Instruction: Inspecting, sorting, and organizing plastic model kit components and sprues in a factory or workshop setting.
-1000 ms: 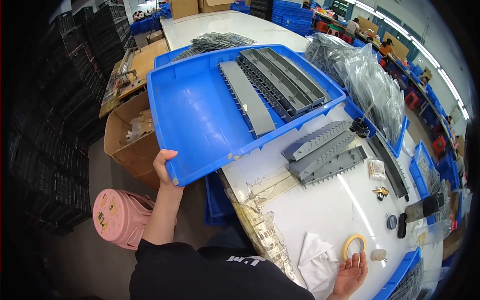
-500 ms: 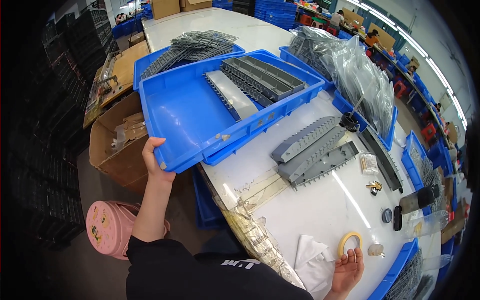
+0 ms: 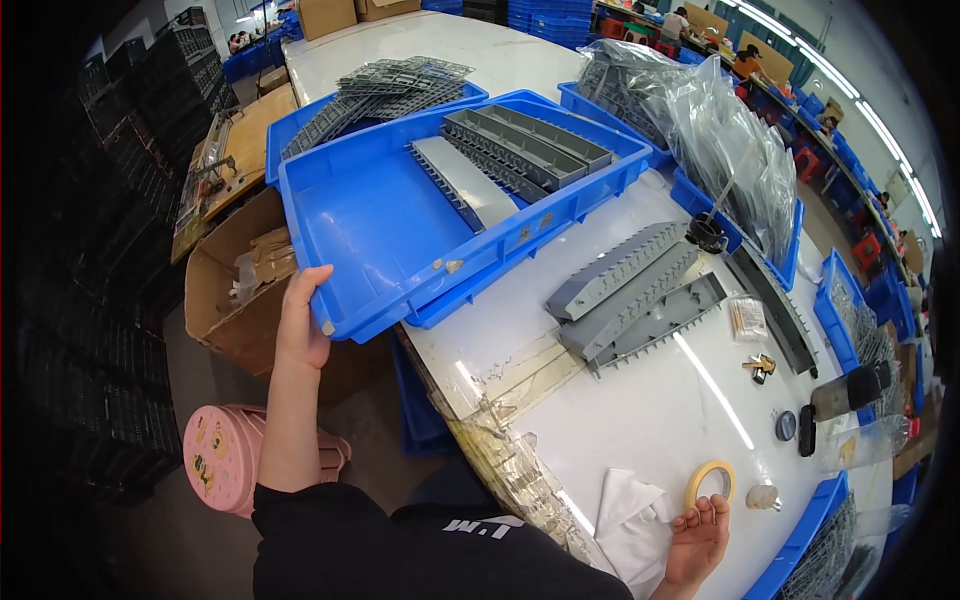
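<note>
Blue tray (image 3: 355, 215) is partly over the white surface (image 3: 620, 420), nr L corner past the edge, above a 2nd blue tray (image 3: 458, 300); can't tell if resting on it. Long gray parts (image 3: 465, 185) in its R half. White cloth (image 3: 625, 510) nr R hand (image 3: 697, 540): its fingers empty, loosely curled, by tape roll (image 3: 691, 489). L hand (image 3: 305, 315) fingers grip tray's nr L corner.

A pink stool (image 3: 222, 462) stands at lower left, black crates (image 3: 105, 335) rise along the left edge, and clear plastic bags (image 3: 728, 150) heap at upper right.
</note>
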The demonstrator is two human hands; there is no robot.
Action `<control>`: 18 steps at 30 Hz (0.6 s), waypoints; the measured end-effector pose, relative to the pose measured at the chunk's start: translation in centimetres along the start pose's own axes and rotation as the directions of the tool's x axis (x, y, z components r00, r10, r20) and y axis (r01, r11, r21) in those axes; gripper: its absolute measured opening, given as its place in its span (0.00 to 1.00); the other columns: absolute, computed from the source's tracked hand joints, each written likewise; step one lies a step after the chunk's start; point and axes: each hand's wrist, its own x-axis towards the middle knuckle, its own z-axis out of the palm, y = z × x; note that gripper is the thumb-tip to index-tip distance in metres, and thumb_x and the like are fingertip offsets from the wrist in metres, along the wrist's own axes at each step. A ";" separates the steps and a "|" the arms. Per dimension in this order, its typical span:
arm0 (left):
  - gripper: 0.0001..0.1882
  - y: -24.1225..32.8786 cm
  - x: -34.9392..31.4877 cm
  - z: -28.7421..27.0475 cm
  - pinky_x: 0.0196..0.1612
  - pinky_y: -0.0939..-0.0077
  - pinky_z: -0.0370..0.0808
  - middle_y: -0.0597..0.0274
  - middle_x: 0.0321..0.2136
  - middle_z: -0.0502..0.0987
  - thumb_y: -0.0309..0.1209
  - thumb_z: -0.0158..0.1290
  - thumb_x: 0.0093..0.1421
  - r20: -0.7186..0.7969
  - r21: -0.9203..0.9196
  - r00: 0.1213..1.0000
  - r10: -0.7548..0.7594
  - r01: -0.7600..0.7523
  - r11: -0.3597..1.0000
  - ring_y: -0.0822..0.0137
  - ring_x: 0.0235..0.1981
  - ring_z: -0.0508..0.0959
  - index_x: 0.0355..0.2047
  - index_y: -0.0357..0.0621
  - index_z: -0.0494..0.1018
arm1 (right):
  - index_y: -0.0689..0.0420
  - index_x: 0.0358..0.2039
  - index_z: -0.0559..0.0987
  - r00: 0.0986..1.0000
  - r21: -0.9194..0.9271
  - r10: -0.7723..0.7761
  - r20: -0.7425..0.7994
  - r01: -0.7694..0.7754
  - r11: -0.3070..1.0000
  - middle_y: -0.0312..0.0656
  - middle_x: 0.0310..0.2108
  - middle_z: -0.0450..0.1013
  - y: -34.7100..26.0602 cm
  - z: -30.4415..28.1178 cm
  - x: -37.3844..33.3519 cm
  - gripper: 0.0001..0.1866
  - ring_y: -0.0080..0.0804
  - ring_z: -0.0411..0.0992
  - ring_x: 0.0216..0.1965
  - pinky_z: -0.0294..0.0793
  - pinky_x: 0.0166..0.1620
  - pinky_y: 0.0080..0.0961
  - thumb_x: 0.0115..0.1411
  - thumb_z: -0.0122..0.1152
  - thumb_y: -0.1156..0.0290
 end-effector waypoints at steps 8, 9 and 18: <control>0.29 6.9 0.8 5.5 0.57 0.62 0.64 0.54 0.51 0.69 0.21 0.54 0.51 0.427 0.634 0.612 0.666 -0.728 0.262 0.58 0.54 0.68 0.56 0.44 0.65 | 0.55 0.52 0.68 1.000 0.010 -0.020 0.019 0.020 1.000 0.39 0.39 0.69 -0.1 -0.3 -0.1 0.20 0.24 0.69 0.33 0.70 0.36 0.19 0.63 0.49 0.60; 0.29 7.9 0.7 7.3 0.57 0.64 0.65 0.56 0.50 0.70 0.19 0.53 0.50 0.561 0.618 0.589 0.581 -0.765 0.179 0.58 0.53 0.68 0.55 0.45 0.67 | 0.55 0.51 0.68 0.999 0.015 -0.016 0.035 0.016 1.000 0.39 0.39 0.69 -0.1 -0.3 0.0 0.20 0.24 0.69 0.33 0.70 0.36 0.19 0.63 0.49 0.60; 0.30 3.3 9.3 18.2 0.57 0.61 0.66 0.54 0.51 0.70 0.16 0.52 0.47 0.885 0.076 0.252 -0.392 -0.908 -0.412 0.54 0.54 0.66 0.54 0.45 0.67 | 0.57 0.51 0.66 0.996 -0.019 -0.079 0.027 0.080 0.997 0.41 0.39 0.68 -0.2 -0.1 -1.1 0.21 0.25 0.69 0.33 0.69 0.37 0.20 0.61 0.51 0.60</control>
